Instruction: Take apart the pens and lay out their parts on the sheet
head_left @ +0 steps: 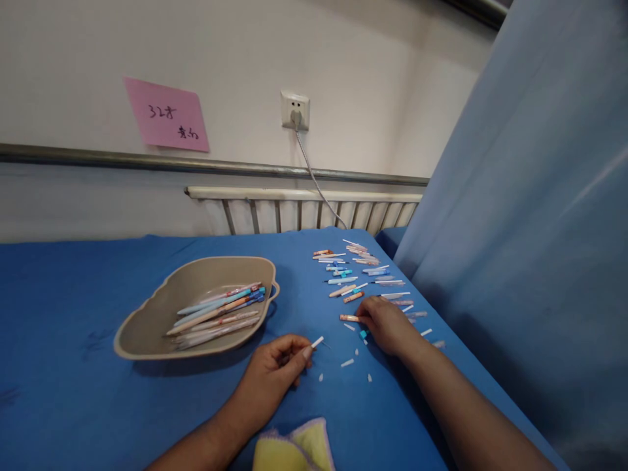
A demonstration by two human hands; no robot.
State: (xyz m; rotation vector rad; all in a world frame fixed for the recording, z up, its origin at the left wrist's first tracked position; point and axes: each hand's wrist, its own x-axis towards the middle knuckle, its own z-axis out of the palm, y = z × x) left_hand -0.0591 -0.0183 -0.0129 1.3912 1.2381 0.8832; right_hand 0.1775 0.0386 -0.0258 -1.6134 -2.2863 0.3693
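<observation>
Between the thumb and fingers of my left hand is a small white stick, its tip pointing up and right. My right hand has its fingers closed on the right end of an orange pen part low over the blue sheet. Near it lie a teal clip piece and a white piece, with several small white tips around them. Rows of pen parts in blue, orange and white spread out beyond my right hand.
On the left, a beige basin holds several pens. A yellow cloth lies at the near edge. Behind are a white bed rail and a wall socket with a cord. A blue curtain hangs on the right.
</observation>
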